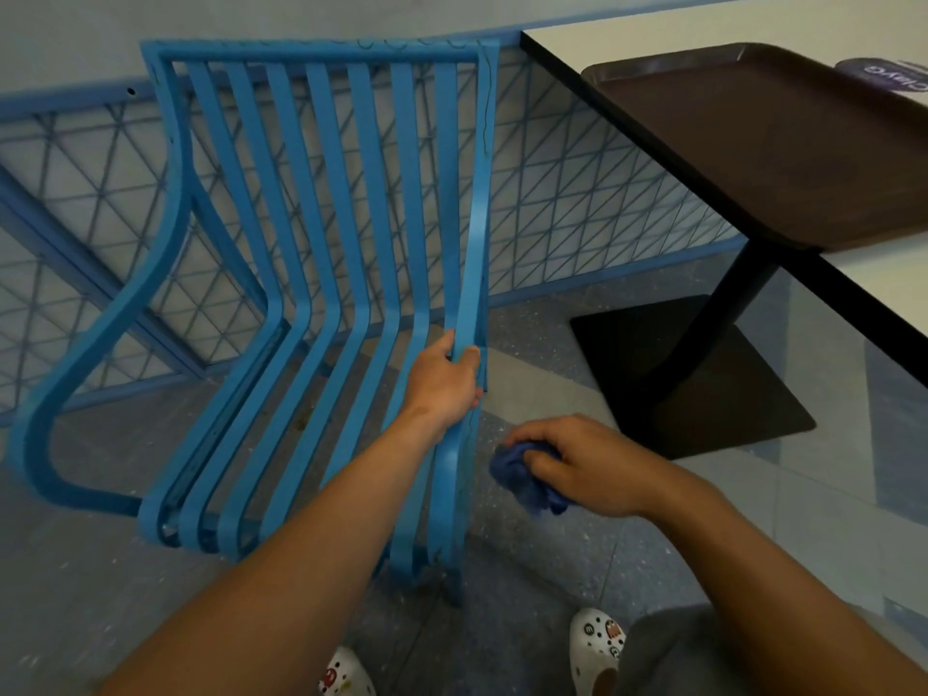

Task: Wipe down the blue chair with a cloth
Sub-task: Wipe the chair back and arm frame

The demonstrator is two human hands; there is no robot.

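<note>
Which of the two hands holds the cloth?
The right hand grips the cloth; the left hand holds the chair.

Both arms are bare and reach forward from the bottom of the view. The left arm stretches out nearly straight, its forearm running up and to the right, wrist level. The left hand (444,376) lies back-up, its thumb and fingers curled round the right side rail of the blue chair (321,273) at the bend between seat and back. The right arm comes in from the lower right corner, bent inward at the wrist. The right hand (577,464) hangs knuckles-up just beside the chair's right edge, apart from the left hand, its fingers curled down round a bunched blue cloth (522,477).
</note>
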